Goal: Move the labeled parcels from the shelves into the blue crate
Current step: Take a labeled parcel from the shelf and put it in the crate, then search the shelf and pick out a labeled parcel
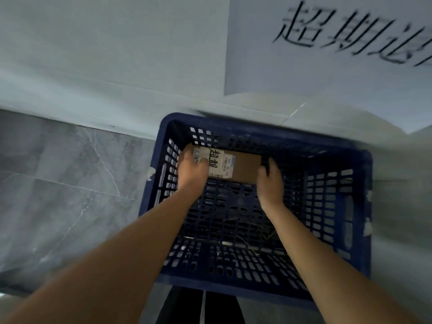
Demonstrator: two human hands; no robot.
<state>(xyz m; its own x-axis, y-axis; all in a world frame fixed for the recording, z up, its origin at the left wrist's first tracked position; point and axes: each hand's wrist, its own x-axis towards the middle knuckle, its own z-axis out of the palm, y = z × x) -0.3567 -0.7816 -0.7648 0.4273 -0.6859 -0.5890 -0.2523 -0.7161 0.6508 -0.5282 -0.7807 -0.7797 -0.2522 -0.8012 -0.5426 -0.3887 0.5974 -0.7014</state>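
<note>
A blue slotted plastic crate (360,230) stands on the floor below me. Inside it, near its far left corner, is a small brown cardboard parcel (245,168) with a white label bearing handwritten black characters. My left hand (192,170) grips the parcel's left end, thumb on the label. My right hand (271,181) holds the parcel's right end, fingers curled over its edge. Both forearms reach down into the crate.
Bits of dry straw lie on the crate's floor (254,228). A pale wall runs behind the crate, and a white sheet with large black characters (339,43) hangs at the upper right. Grey marbled floor tiles (58,183) spread to the left.
</note>
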